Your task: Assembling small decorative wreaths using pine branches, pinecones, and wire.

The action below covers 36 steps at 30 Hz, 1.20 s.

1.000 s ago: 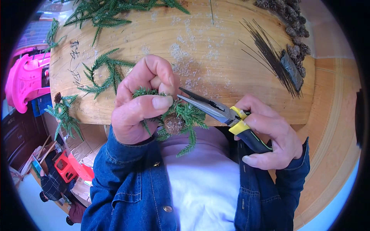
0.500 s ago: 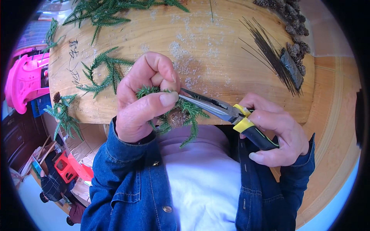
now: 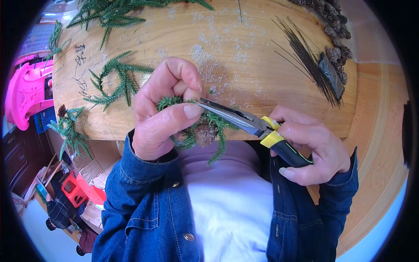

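Grained wooden table (image 3: 262, 65), our left fingers (image 3: 176, 117) pinching a needled sprig (image 3: 219, 146) with rough cone (image 3: 205, 134) by the near edge, our right fingers (image 3: 301, 133) curled round tapered pliers (image 3: 262, 129) overlapping it, thin wires (image 3: 312, 67), scaly pinecones (image 3: 336, 26) beyond.

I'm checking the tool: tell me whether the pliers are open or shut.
The pliers are slightly open: a narrow gap shows between the jaws, though whether anything sits in it, I cannot tell.
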Each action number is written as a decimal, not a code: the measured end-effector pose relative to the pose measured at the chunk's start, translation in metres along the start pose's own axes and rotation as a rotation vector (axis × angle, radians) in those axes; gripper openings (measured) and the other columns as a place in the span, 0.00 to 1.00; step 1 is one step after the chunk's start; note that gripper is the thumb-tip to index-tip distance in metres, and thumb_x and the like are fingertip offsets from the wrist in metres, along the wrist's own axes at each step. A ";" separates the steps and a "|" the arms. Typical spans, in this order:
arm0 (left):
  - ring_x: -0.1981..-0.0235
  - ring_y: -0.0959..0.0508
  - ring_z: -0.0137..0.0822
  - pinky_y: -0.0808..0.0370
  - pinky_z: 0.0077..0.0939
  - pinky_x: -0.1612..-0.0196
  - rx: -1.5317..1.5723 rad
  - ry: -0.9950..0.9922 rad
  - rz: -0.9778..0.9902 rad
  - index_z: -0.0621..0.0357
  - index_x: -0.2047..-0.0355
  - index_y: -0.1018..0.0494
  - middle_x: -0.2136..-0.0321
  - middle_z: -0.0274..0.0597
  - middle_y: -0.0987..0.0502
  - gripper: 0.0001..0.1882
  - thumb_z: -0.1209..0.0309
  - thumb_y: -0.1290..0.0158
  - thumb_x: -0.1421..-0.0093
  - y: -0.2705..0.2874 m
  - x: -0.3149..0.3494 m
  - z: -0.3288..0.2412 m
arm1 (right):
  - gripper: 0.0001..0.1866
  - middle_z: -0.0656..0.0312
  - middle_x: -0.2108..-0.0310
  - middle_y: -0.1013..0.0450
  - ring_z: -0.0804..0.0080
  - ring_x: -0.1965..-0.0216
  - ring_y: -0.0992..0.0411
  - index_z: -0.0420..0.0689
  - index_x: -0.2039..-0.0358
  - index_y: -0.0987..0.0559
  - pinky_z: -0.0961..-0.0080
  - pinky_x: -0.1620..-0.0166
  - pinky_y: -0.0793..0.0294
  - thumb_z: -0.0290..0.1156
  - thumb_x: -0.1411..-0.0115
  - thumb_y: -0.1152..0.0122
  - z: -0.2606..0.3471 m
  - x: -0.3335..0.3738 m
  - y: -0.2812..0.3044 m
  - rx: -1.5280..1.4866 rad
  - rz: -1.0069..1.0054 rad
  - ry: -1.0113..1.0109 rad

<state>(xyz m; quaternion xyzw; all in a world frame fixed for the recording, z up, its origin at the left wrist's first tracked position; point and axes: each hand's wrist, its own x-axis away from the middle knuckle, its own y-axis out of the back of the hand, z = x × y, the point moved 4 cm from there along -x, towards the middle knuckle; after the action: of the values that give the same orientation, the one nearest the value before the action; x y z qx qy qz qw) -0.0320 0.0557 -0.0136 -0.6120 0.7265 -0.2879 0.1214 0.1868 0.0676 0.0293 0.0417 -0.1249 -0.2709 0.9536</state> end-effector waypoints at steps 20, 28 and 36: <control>0.73 0.37 0.20 0.39 0.12 0.68 -0.429 -0.232 -0.129 0.65 0.59 0.38 0.73 0.32 0.35 0.14 0.80 0.52 0.46 -0.003 0.010 -0.013 | 0.19 0.51 0.63 0.35 0.59 0.61 0.35 0.35 0.68 0.25 0.71 0.56 0.37 0.35 0.58 0.37 0.006 0.006 0.005 -0.066 -0.253 -0.024; 0.73 0.37 0.20 0.38 0.12 0.67 -0.652 -0.540 -0.136 0.66 0.58 0.40 0.71 0.34 0.35 0.16 0.87 0.53 0.47 -0.013 0.015 -0.019 | 0.24 0.51 0.61 0.36 0.59 0.61 0.35 0.34 0.65 0.26 0.70 0.56 0.36 0.37 0.61 0.36 0.010 0.012 -0.016 0.159 -0.242 -0.031; 0.72 0.36 0.23 0.37 0.13 0.66 -0.785 -0.679 -0.100 0.66 0.59 0.40 0.68 0.38 0.36 0.17 0.89 0.52 0.49 -0.011 0.018 -0.017 | 0.23 0.49 0.61 0.36 0.58 0.62 0.35 0.34 0.65 0.26 0.70 0.58 0.35 0.35 0.61 0.37 0.009 0.003 -0.020 0.164 -0.219 0.052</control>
<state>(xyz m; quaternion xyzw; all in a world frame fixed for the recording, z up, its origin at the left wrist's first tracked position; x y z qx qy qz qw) -0.0358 0.0423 0.0089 -0.7043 0.6694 0.2154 0.0976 0.1771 0.0486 0.0361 0.1401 -0.1168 -0.3609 0.9146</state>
